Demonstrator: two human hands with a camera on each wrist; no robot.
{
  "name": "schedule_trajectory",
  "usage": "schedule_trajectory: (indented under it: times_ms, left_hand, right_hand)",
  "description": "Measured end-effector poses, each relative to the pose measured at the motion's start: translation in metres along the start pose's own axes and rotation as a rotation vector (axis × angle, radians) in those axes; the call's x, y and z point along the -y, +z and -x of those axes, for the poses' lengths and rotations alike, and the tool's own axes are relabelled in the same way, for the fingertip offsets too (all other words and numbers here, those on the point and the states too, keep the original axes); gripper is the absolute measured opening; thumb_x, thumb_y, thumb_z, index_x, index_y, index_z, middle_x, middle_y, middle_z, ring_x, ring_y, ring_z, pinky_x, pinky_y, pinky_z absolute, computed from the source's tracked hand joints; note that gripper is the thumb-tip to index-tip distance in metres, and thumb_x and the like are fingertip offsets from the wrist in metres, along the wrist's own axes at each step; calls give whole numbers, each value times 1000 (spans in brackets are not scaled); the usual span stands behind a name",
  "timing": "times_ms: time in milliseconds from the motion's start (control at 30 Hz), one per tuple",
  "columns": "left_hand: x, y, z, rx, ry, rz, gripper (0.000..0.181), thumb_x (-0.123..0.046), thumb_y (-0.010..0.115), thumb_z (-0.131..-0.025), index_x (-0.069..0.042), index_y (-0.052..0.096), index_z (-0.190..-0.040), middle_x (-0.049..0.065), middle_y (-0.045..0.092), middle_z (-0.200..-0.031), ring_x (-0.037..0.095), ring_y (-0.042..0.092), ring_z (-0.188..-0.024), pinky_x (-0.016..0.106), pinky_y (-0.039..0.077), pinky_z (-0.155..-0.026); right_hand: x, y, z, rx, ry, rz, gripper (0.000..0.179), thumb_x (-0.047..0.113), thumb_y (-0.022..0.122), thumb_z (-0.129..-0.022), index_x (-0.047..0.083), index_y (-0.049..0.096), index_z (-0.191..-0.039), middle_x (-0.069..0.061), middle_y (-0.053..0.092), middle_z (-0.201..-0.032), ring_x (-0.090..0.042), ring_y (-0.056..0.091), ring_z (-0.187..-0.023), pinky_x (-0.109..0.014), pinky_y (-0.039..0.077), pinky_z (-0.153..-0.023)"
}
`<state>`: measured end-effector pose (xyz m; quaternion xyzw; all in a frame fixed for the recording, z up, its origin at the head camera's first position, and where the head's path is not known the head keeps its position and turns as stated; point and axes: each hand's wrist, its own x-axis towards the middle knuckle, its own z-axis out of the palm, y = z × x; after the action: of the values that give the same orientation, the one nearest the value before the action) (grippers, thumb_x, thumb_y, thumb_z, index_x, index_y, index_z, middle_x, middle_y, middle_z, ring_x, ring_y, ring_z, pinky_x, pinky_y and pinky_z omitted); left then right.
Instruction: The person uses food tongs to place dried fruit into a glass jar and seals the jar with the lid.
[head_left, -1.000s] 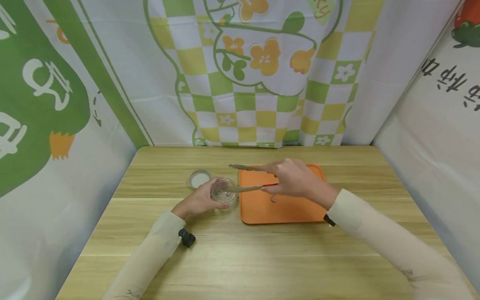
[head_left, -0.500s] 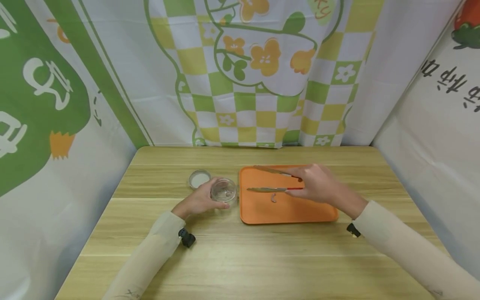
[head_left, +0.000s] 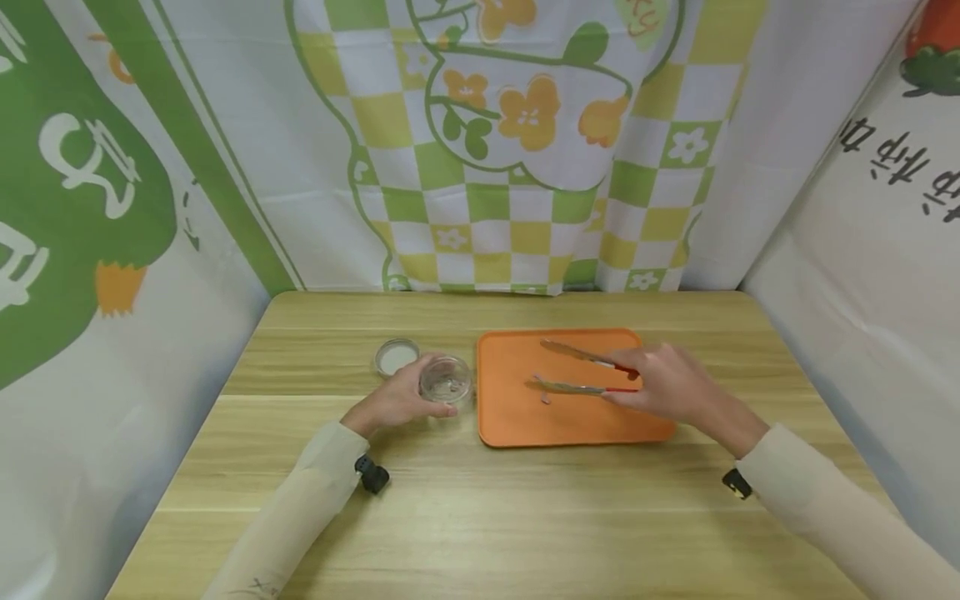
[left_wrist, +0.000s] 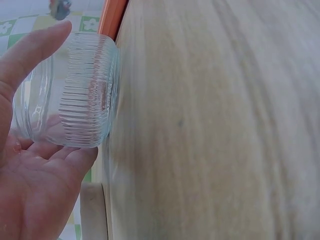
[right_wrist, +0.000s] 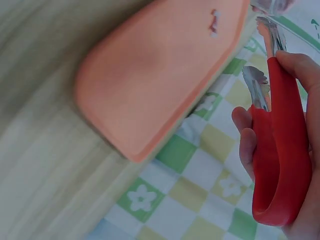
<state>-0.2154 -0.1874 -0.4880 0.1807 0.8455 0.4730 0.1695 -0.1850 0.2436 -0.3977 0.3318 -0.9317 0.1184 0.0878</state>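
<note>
My left hand [head_left: 403, 395] holds a clear ribbed glass jar [head_left: 447, 382], thumb on one side and fingers on the other. Small pinkish bits lie at the jar's bottom; in the left wrist view the jar [left_wrist: 85, 90] stands on the table. My right hand [head_left: 667, 383] grips red-handled metal tongs [right_wrist: 287, 130], their arms spread apart with nothing between the tips. They hover above an orange tray [head_left: 517, 429]. A small curved reddish-white piece [right_wrist: 214, 23] lies on that tray, partly behind the lower tong arm in the head view.
A round lid [head_left: 397, 357] with a pale centre lies on the wooden table [head_left: 450, 517], just behind the left hand. Patterned cloth [head_left: 495, 233] hangs along the table's back edge, and printed sheets enclose both sides.
My right hand has drawn the tongs from over the jar to the right, above the tray. The left hand and jar have stayed in place.
</note>
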Motion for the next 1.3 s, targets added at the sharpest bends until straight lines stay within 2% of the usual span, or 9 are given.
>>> schedule_trajectory:
  times_ms: [367, 600, 800, 1033, 1300]
  left_hand:
    - [0, -2, 0, 3, 1, 12, 88, -28, 92, -84, -16, 43, -156, 7, 52, -160, 32, 40, -155, 58, 30, -128]
    - [-1, -1, 0, -1, -5, 12, 88, -29, 92, -83, -17, 44, -156, 6, 53, -159, 32, 41, -154, 58, 30, -128]
    - [0, 0, 1, 0, -4, 1, 90, -34, 93, -82, -17, 44, -156, 5, 53, -159, 32, 42, -154, 57, 30, -128]
    - [0, 0, 0, 0, -2, 3, 89, -31, 93, -82, -16, 44, -155, 6, 53, -159, 32, 42, -154, 57, 30, -129]
    - [0, 1, -1, -5, -12, 8, 90, -31, 93, -82, -15, 44, -155, 6, 54, -158, 32, 42, -153, 57, 30, -129]
  right_hand:
    - [-8, 19, 19, 11, 12, -1, 47, 34, 91, -84, 9, 79, -122, -5, 80, -86, -10, 68, -63, -20, 50, -52]
    - [-10, 30, 23, 6, 14, -23, 45, 32, 92, -83, 8, 79, -120, -1, 76, -77, 2, 54, -57, -16, 45, -50]
    - [-8, 36, 24, 42, 40, -58, 42, 30, 89, -86, 9, 79, -121, 8, 67, -69, 4, 46, -54, -15, 40, -46]
    - [-7, 40, 23, 27, 27, -77, 35, 26, 88, -87, 11, 80, -119, 12, 60, -64, 5, 40, -51, -14, 35, -43]
    - [-5, 41, 25, 27, 0, -98, 28, 22, 84, -91, 12, 81, -117, 10, 69, -73, 5, 41, -53, -16, 36, -44]
